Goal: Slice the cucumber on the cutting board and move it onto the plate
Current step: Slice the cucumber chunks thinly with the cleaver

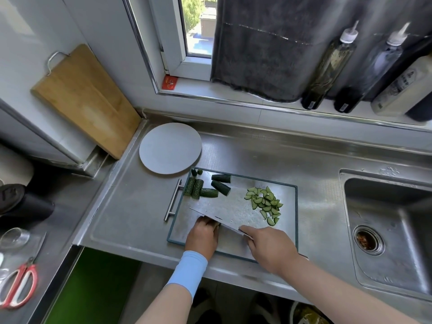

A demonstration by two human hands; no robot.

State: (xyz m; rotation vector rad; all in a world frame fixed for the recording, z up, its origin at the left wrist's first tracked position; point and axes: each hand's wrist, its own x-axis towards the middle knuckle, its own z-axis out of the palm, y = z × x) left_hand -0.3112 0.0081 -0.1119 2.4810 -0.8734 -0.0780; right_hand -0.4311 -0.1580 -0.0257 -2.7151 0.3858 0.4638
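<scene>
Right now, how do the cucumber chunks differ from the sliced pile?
The cucumber chunks are thick, dark-skinned lengths at the cutting board's left end. The slices are thin, pale half-moons toward the right. The chunks lie flat, singly or side by side, while the slices overlap in a heap. Both sit on the cutting board, none on the plate.

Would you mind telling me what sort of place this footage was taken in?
Most likely a home kitchen: a stainless steel counter with a built-in sink, a cutting board carrying cucumber slices, and squeeze bottles on the windowsill.
</scene>
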